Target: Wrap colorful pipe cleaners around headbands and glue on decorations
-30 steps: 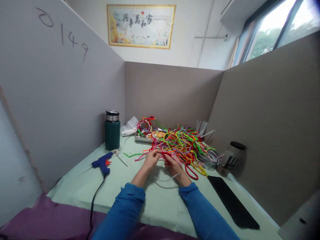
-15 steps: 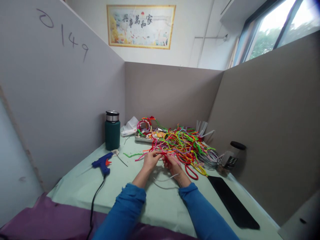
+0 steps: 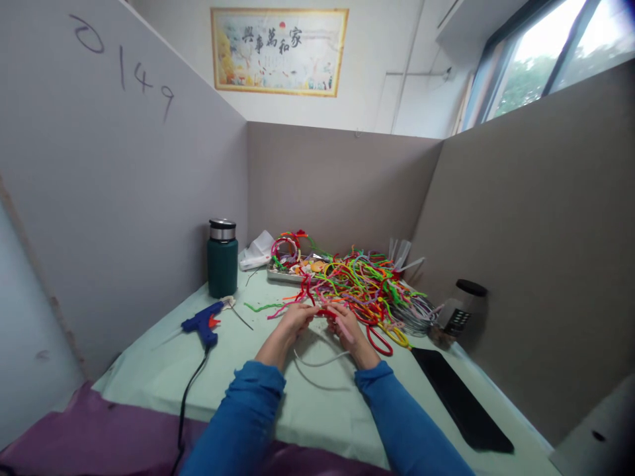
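Note:
Between my two hands runs a red pipe cleaner (image 3: 325, 313), pinched from both sides above the table. My left hand (image 3: 296, 322) is closed on its left part, fingertips pressed together. My right hand (image 3: 348, 328) grips the other part, and a pink strip lies along its fingers. A pale, thin white strand (image 3: 322, 364) curves below my hands, one end near the right wrist; I cannot tell what holds it. Just beyond my fingers lies a big tangle of coloured pipe cleaners (image 3: 367, 277). A red scissor handle (image 3: 380, 340) shows right of my right hand.
On the left are a blue glue gun (image 3: 202, 325) with a black cord and a dark green bottle (image 3: 222, 259). A metal tray (image 3: 285, 276) of small pieces stands at the back. To the right, a black flat case (image 3: 461, 400) lies below a black-lidded jar (image 3: 459, 314).
My left hand has shifted slightly left and down, and my right hand has turned so its fingers lie flatter over the red pipe cleaner. The white strand has swung a little left.

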The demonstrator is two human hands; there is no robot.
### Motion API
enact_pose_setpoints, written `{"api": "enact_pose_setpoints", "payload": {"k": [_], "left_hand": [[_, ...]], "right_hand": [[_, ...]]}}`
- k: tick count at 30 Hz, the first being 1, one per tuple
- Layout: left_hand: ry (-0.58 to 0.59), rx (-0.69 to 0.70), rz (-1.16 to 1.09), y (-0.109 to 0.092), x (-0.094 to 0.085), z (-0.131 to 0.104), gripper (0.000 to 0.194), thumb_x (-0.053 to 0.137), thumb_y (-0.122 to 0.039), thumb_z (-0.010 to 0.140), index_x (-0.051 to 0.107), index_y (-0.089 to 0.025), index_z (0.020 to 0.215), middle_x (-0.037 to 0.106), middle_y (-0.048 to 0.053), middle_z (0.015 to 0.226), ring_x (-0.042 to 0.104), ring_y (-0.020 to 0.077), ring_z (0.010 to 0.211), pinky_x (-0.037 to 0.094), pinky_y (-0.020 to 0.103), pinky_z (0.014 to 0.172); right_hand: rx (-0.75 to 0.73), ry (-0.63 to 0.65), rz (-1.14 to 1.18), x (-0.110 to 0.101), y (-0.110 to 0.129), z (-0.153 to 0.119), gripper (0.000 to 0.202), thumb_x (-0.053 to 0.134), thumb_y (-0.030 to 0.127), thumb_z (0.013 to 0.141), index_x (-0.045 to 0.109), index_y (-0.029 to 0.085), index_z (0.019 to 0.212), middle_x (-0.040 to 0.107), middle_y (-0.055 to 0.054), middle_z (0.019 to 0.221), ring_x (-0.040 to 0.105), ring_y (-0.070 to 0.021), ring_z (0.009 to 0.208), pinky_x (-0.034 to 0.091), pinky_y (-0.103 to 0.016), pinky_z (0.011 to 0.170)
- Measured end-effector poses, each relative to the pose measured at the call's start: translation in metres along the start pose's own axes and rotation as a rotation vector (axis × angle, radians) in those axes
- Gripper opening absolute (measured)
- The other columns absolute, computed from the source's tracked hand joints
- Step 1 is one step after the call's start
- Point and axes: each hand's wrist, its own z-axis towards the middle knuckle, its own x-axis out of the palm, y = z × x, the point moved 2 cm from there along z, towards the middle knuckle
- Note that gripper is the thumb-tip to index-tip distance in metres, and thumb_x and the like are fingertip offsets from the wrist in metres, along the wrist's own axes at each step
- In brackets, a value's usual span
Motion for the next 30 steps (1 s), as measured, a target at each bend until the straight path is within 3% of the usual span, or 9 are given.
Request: {"api": "enact_pose_setpoints", "payload": {"k": [4, 9, 12, 19, 30], "left_hand": [[0.101, -0.058, 0.08, 0.002, 0.005, -0.005, 0.029, 0.07, -0.037, 0.065, 0.05, -0.017, 0.062, 0.033, -0.008, 0.046, 0.02, 0.0043, 0.038, 0.008, 0.024, 0.041], [0.166, -0.092, 0.206, 0.001, 0.01, -0.01, 0.028, 0.062, -0.023, 0.068, 0.039, -0.019, 0.052, 0.029, -0.007, 0.042, 0.021, 0.0048, 0.036, 0.008, 0.025, 0.04], [0.2, -0.065, 0.188, -0.001, 0.012, -0.012, 0.03, 0.064, -0.029, 0.07, 0.041, -0.019, 0.054, 0.031, -0.007, 0.043, 0.022, 0.0046, 0.036, 0.009, 0.024, 0.04], [0.186, -0.025, 0.225, -0.003, 0.009, -0.012, 0.045, 0.064, -0.058, 0.071, 0.062, -0.014, 0.077, 0.034, -0.008, 0.05, 0.021, 0.004, 0.039, 0.01, 0.023, 0.041], [0.261, 0.062, -0.065, -0.004, 0.006, -0.008, 0.041, 0.067, -0.055, 0.07, 0.053, -0.018, 0.079, 0.025, -0.011, 0.049, 0.014, 0.0043, 0.039, 0.004, 0.022, 0.04]], "right_hand": [[-0.048, 0.018, -0.016, 0.003, 0.006, -0.004, 0.029, 0.076, 0.042, 0.064, 0.073, 0.022, 0.084, 0.065, -0.002, 0.073, 0.055, -0.0161, 0.062, 0.041, -0.028, 0.053], [-0.056, 0.073, -0.068, 0.008, 0.007, -0.006, 0.029, 0.08, 0.043, 0.059, 0.071, 0.02, 0.075, 0.062, 0.0, 0.065, 0.052, -0.0144, 0.059, 0.041, -0.028, 0.057], [-0.067, 0.049, -0.052, 0.008, 0.006, -0.004, 0.031, 0.081, 0.045, 0.057, 0.066, 0.018, 0.065, 0.058, 0.002, 0.06, 0.05, -0.0124, 0.056, 0.04, -0.026, 0.054], [-0.099, -0.118, -0.029, -0.005, 0.008, 0.005, 0.044, 0.08, 0.055, 0.052, 0.059, 0.019, 0.066, 0.054, 0.005, 0.054, 0.047, -0.0105, 0.048, 0.037, -0.024, 0.047], [-0.011, -0.051, 0.121, -0.004, -0.007, 0.008, 0.032, 0.078, 0.043, 0.062, 0.057, 0.02, 0.07, 0.052, 0.005, 0.054, 0.04, -0.0068, 0.041, 0.03, -0.021, 0.041]]}}
